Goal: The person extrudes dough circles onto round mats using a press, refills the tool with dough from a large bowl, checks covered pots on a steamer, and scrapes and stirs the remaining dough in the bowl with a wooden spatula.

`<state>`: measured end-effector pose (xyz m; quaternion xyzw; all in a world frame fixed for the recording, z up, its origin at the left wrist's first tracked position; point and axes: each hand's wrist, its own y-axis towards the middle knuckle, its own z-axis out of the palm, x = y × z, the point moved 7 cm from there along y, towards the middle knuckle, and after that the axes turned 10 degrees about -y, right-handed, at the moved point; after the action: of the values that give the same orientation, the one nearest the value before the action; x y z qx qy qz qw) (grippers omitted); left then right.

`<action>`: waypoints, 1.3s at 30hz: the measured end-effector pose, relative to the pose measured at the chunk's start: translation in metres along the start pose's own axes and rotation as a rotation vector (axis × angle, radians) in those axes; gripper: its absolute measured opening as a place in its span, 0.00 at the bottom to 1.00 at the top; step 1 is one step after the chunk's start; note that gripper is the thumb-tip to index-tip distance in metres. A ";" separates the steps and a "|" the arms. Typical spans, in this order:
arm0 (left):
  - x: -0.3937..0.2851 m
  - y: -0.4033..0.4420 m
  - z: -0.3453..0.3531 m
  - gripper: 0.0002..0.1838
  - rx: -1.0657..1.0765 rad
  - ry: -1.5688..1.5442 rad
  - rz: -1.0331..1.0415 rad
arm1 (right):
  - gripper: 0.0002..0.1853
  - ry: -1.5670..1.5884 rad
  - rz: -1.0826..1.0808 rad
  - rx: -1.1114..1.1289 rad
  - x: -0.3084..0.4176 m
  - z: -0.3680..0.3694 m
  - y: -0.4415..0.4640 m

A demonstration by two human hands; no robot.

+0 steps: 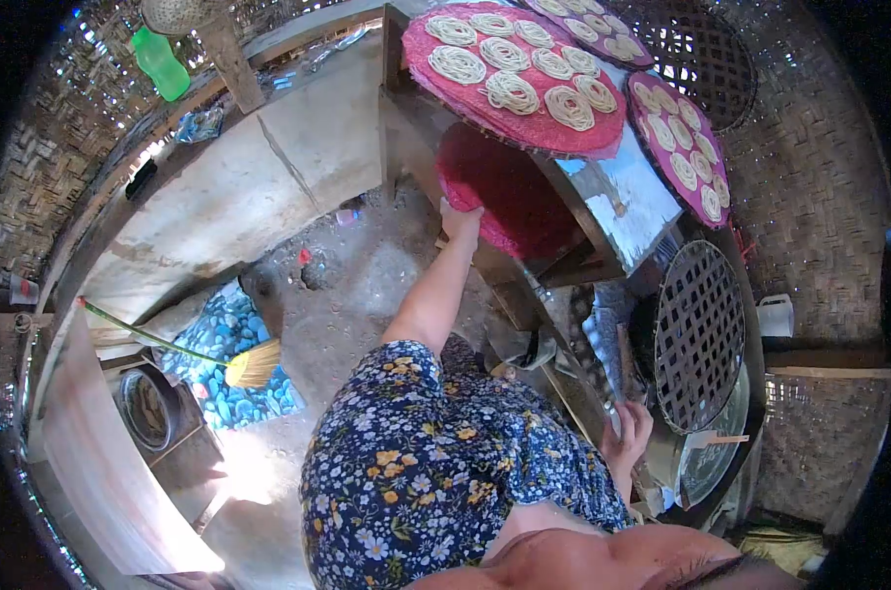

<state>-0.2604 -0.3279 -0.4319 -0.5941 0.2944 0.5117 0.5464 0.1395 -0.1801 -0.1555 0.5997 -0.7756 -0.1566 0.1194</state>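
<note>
My left hand (460, 220) reaches forward and is closed on the near edge of a round tray covered in red cloth (509, 192). That tray sits partly inside the opening under a wooden stand (603, 241), with its far side in shadow. Directly above it, another red-covered round tray (553, 128) carries several coils of pale noodles (507, 54). My right hand (630, 435) is low beside my flowered dress, its fingers curled around a greyish edge or object that I cannot make out. A woven lattice tray (701, 334) stands close to that hand.
More noodle trays (681, 147) lie at the back right, near a dark openwork basket (691, 59). A large round pan (716, 462) is at the right. On the left are a broom (254, 366), a pebble-patterned mat (219, 334) and a green bottle (160, 64).
</note>
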 end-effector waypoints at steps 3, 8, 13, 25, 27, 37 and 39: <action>-0.014 -0.010 -0.015 0.37 0.131 -0.063 0.068 | 0.14 0.054 0.011 0.084 0.020 0.011 0.022; -0.001 -0.044 -0.054 0.28 0.239 -0.475 -0.074 | 0.17 0.264 -0.178 0.191 0.072 0.066 0.069; 0.009 -0.063 -0.068 0.27 0.279 -0.644 -0.164 | 0.23 0.336 -0.347 0.298 0.127 0.155 0.125; -0.008 -0.076 -0.064 0.35 0.492 -0.683 -0.195 | 0.30 0.363 -0.321 0.542 0.156 0.251 0.166; -0.007 -0.077 -0.062 0.35 0.517 -0.697 -0.225 | 0.28 0.371 -0.300 0.558 0.152 0.250 0.171; -0.010 -0.079 -0.054 0.32 0.555 -0.665 -0.254 | 0.12 0.492 -0.042 0.354 0.127 0.261 0.181; -0.008 -0.076 -0.056 0.30 0.524 -0.624 -0.260 | 0.08 0.522 0.180 0.156 0.107 0.245 0.189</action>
<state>-0.1777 -0.3658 -0.4049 -0.2839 0.1578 0.5016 0.8018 -0.1473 -0.2152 -0.3088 0.5558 -0.7785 0.0745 0.2819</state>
